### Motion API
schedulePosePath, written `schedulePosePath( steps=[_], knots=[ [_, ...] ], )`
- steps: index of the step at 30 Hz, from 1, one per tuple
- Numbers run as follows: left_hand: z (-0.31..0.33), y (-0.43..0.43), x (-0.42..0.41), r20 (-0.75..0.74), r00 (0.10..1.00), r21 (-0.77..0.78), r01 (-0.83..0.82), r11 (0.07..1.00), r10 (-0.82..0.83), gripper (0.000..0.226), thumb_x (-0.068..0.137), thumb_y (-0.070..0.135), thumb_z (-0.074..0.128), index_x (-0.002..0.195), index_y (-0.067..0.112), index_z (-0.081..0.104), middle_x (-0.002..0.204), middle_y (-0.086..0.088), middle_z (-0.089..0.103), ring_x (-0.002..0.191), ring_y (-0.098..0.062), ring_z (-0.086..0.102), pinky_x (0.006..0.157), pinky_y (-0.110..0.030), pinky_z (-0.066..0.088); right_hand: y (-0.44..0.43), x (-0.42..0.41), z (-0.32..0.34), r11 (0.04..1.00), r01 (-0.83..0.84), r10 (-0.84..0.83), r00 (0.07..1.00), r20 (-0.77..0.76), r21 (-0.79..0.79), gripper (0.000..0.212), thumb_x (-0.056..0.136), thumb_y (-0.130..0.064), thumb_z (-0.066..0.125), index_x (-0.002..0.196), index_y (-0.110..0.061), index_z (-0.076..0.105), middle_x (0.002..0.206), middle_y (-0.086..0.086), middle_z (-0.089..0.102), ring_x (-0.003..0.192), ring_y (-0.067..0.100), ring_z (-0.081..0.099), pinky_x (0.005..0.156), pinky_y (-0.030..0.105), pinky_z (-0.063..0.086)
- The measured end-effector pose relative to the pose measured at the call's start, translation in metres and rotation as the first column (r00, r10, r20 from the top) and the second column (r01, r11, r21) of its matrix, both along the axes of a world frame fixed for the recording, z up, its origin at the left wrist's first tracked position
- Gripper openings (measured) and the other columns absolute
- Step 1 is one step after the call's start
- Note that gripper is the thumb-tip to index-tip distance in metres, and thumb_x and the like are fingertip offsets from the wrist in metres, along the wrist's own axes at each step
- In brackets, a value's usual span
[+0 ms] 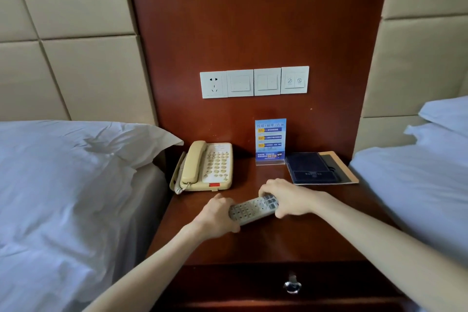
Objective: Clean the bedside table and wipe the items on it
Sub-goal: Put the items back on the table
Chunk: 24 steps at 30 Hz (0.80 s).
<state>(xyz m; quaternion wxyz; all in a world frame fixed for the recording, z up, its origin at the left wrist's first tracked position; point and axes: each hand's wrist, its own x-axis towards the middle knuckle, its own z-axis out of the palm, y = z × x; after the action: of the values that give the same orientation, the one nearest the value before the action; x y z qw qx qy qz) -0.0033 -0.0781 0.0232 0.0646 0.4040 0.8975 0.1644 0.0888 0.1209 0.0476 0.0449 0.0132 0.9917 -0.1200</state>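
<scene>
A bed with white linen and a rumpled white pillow (76, 159) fills the left of the frame. Just right of it, at the back left of the reddish-brown wooden desk (291, 243), sits a cream corded telephone (206, 167) with its handset in the cradle. In front of the telephone, near the middle of the frame, the left hand (215, 215) curls its fingers round the near end of a long grey remote control (253, 209). The right hand (288, 197) grips the far end, fingers folded over the top. The remote slants across the desk's middle; whether it rests on the wood or hangs just above it is hard to tell. Higher up, a row of white wall switches (254, 81) is set in the wood panel. Behind the right hand stands a blue printed card in a clear stand (270, 140). Beside the card a dark blue folder (312, 167) lies on a tan booklet (348, 172). A second white bed (417, 185) fills the right edge.
</scene>
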Motion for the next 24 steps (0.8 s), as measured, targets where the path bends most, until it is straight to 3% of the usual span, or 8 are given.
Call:
schedulePosePath(
  steps=[3,6,11,16,21,24],
  knots=[
    [-0.005,0.004,0.003,-0.01,1.0,0.05,-0.002,0.999,0.002,0.062,0.067,0.036,0.076,0.122,0.016,0.058,0.113,-0.006,0.051,0.104,-0.021,0.052,0.088,-0.024,0.043,0.005,0.0,-0.005,1.0,0.019,-0.019,1.0,-0.001,-0.024,0.053,0.073,-0.004,0.068,0.119,-0.025,0.05,0.108,-0.003,0.043,0.099,0.02,0.047,0.079,0.034,0.05],
    [-0.009,0.005,0.004,0.007,1.0,0.108,-0.022,0.994,0.021,0.06,0.068,0.039,0.076,0.121,0.016,0.059,0.11,-0.004,0.05,0.101,-0.019,0.053,0.087,-0.025,0.045,0.009,-0.003,-0.009,0.998,0.023,-0.024,0.999,-0.025,-0.063,0.052,0.076,-0.002,0.065,0.12,-0.025,0.051,0.109,-0.003,0.043,0.1,0.017,0.045,0.073,0.025,0.044],
    [-0.017,0.004,0.007,0.066,0.995,0.212,-0.085,0.974,0.073,0.064,0.069,0.046,0.076,0.123,0.017,0.056,0.106,0.002,0.05,0.099,-0.015,0.051,0.083,-0.019,0.039,0.01,-0.005,-0.02,0.992,0.095,-0.107,0.984,-0.143,-0.088,0.05,0.084,-0.005,0.058,0.131,-0.019,0.047,0.123,-0.004,0.044,0.107,0.015,0.048,0.088,0.035,0.047],
    [-0.018,-0.001,0.008,0.171,0.982,0.304,0.019,0.952,-0.074,0.068,0.067,0.045,0.079,0.125,0.023,0.053,0.112,0.005,0.053,0.102,-0.008,0.055,0.086,-0.014,0.04,0.007,-0.005,-0.037,0.961,0.253,-0.277,0.895,-0.351,-0.112,0.036,0.087,-0.022,0.063,0.119,-0.017,0.046,0.117,-0.001,0.046,0.095,0.014,0.051,0.073,0.03,0.047],
    [-0.025,-0.007,0.009,0.179,0.971,0.351,0.089,0.932,-0.16,0.063,0.068,0.034,0.079,0.125,0.03,0.052,0.113,0.011,0.053,0.098,-0.002,0.056,0.08,-0.005,0.043,0.005,-0.007,-0.049,0.925,0.264,-0.348,0.876,-0.334,-0.272,0.031,0.086,-0.022,0.063,0.114,-0.015,0.052,0.12,-0.001,0.054,0.113,0.016,0.051,0.091,0.035,0.045],
    [-0.028,-0.006,0.009,0.181,0.969,0.391,0.085,0.917,-0.167,0.059,0.068,0.031,0.08,0.121,0.033,0.054,0.11,0.012,0.054,0.095,0.0,0.058,0.079,-0.006,0.044,0.003,-0.006,-0.052,0.911,0.222,-0.333,0.893,-0.303,-0.347,0.043,0.085,-0.019,0.063,0.126,-0.015,0.053,0.128,0.0,0.057,0.121,0.015,0.048,0.1,0.028,0.038]
  ],
)
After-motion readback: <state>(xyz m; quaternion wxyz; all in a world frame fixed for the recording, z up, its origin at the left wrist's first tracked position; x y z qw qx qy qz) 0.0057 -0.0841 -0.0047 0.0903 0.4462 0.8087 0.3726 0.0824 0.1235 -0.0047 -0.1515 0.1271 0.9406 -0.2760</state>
